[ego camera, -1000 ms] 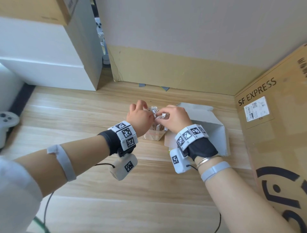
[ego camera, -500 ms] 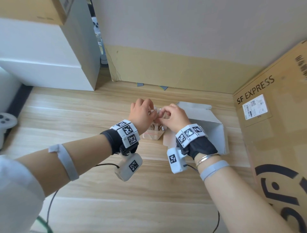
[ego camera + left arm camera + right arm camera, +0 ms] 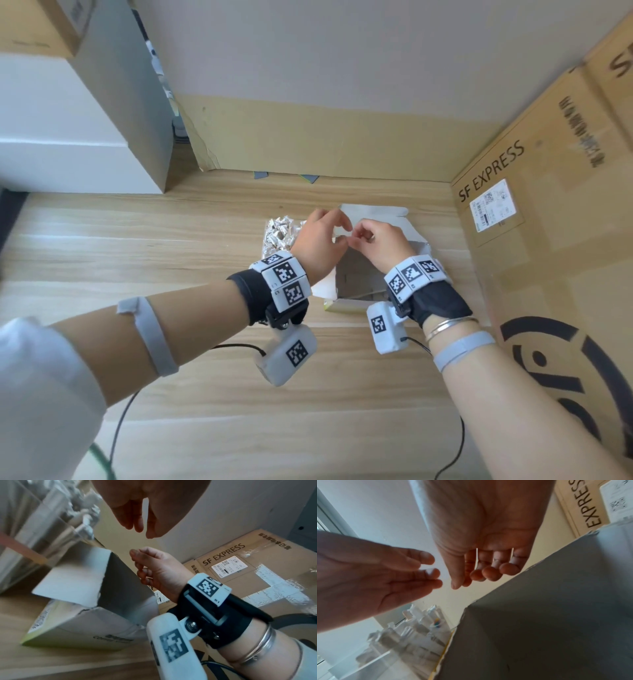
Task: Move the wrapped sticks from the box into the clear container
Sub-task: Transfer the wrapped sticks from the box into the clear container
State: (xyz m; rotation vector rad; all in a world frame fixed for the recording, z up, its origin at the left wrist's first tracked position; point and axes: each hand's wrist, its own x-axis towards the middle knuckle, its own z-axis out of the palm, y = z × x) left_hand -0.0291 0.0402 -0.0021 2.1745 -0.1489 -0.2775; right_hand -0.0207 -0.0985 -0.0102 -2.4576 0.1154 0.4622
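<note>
Both your hands hang over the open box (image 3: 373, 270), fingers loosely bent and holding nothing: left hand (image 3: 317, 245) with fingers relaxed and apart from the thumb, right hand (image 3: 376, 245) loosely curled, thumb tip just short of the left fingertips. The wrapped sticks (image 3: 279, 233) stand packed upright in the clear container (image 3: 270, 250), at about 9 o'clock from the box and just beside it; whether any remain inside the box cannot be told, since your hands cover its mouth. Judged handling: each stick is light and stiff along its length, but the wrapper is thin, crinkly and likely slick, so pinch mid-length or take a small bundle between thumb and fingers rather than by the twisted ends. Edges: the box's raised flap (image 3: 72, 574) leans toward the container at 9 o'clock and the far flap stands at 12; lift clear of both. The container's rim is hard to see, being transparent. Open wooden floor (image 3: 205, 394) lies at 6 and 8 o'clock; the SF EXPRESS carton (image 3: 548, 240) walls off 3 o'clock.
</note>
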